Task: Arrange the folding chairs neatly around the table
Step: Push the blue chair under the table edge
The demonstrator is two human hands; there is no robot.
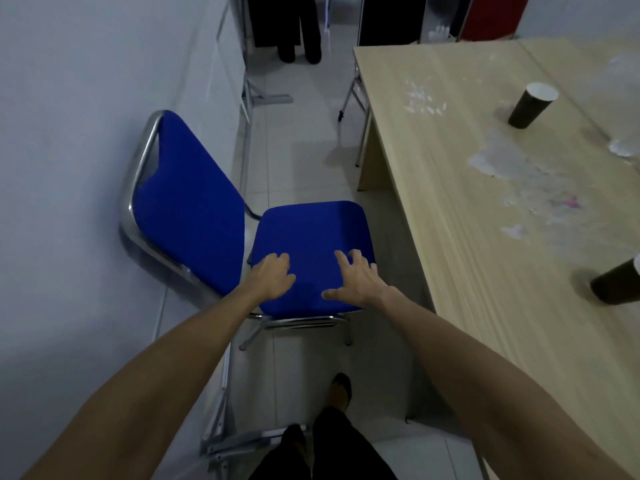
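Note:
A blue folding chair [311,230] with a chrome frame stands unfolded between the white wall on the left and the light wooden table [450,220] on the right, its seat facing the table. My left hand [273,278] lies on the near left part of the seat, fingers loosely bent. On the near right part of the seat rests my right hand [356,278], fingers spread. Neither hand grips anything. Chrome legs of another chair [356,109] show under the table's far corner.
Two dark paper cups [530,105] [620,282] stand on the table among white smears and scraps. A grey metal frame [225,393] runs along the wall by the floor. A person's dark legs [299,29] stand far ahead. My own shoe [341,389] is below the chair.

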